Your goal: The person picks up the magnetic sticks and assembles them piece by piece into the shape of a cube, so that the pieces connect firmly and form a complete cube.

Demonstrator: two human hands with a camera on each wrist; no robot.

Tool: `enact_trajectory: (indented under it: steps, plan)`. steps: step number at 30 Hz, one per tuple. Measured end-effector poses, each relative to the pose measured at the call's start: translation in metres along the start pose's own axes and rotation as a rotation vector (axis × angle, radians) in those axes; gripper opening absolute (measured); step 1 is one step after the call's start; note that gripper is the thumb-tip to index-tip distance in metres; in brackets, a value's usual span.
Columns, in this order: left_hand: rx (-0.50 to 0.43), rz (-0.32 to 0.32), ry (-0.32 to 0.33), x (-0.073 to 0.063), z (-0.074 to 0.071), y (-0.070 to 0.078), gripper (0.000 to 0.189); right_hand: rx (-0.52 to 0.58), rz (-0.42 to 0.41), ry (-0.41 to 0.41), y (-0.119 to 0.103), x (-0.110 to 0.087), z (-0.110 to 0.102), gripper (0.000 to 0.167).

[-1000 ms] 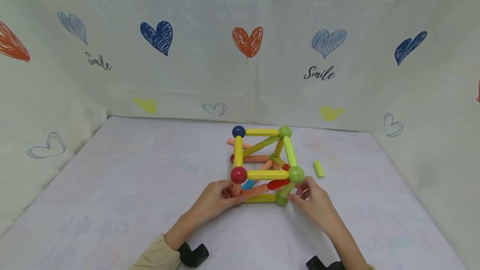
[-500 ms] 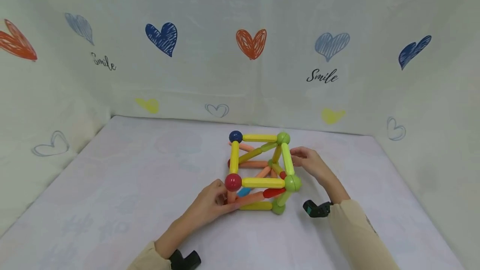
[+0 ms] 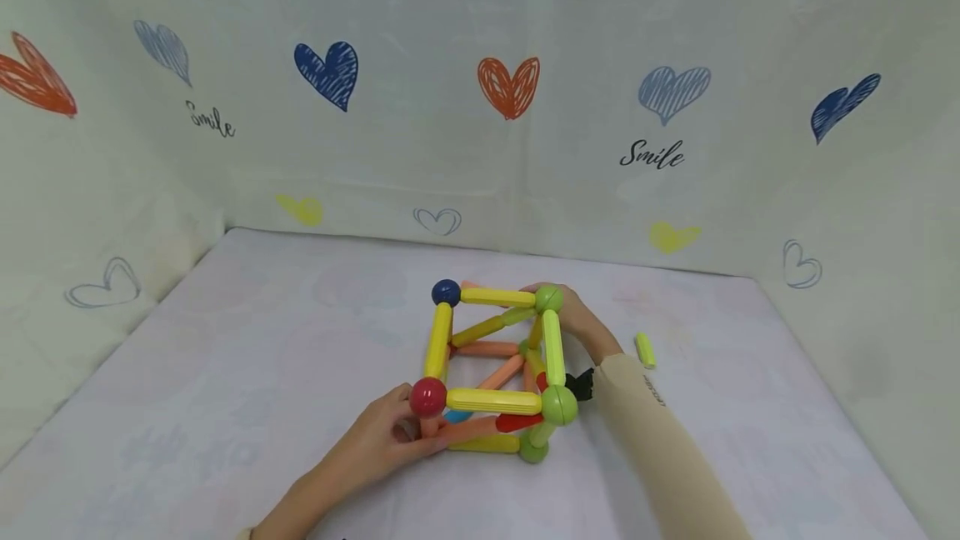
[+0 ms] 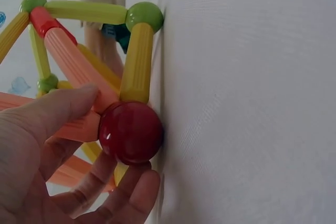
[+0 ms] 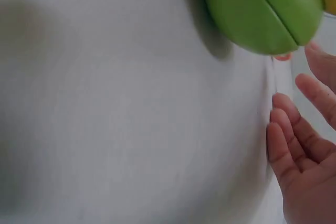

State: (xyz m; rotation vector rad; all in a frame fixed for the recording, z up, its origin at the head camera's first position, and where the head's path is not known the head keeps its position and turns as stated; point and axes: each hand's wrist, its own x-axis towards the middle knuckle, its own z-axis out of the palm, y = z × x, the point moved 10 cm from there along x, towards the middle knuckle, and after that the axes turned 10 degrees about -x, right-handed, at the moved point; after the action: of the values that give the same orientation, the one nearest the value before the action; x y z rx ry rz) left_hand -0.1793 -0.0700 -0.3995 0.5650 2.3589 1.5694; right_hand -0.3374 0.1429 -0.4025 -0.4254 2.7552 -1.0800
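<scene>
A cube-like frame of magnetic rods and balls (image 3: pixel 493 401) stands on the table, mostly yellow, green and salmon. My left hand (image 3: pixel 382 432) grips its front left lower corner. In the left wrist view the thumb lies along a salmon rod (image 4: pixel 79 64), and fingertips curl under a dark red ball (image 4: pixel 131 132). Behind the frame's far right side is my right hand (image 3: pixel 573 311), its fingertips partly hidden by the green top ball (image 3: pixel 549 298). The right wrist view has its fingers (image 5: pixel 283 150) extended and relaxed, close to a green ball (image 5: pixel 265 11).
One loose yellow-green rod (image 3: pixel 645 350) lies on the white table (image 3: pixel 247 373), right of the frame and beyond the right sleeve (image 3: pixel 660 448). A pale curtain (image 3: pixel 405 140) printed with hearts rises along the table's back edge.
My right hand has left the front right corner and moved around the right side to behind the frame. The frame has shifted left and nearer, with my left hand still gripping it.
</scene>
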Motion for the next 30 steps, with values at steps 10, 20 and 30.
enact_trajectory:
  steps: [10,20,30]
  plan:
    - [0.017,0.000,-0.040,-0.006,-0.002,0.006,0.016,0.128,0.105,0.013,-0.023,-0.005,0.007,0.026]
    - [0.027,0.008,-0.046,-0.004,-0.003,0.007,0.017,0.052,0.058,0.036,-0.016,-0.005,0.014,0.026]
    - [0.047,0.005,-0.056,-0.005,-0.004,0.007,0.017,0.070,-0.016,0.093,-0.015,-0.003,0.005,0.027]
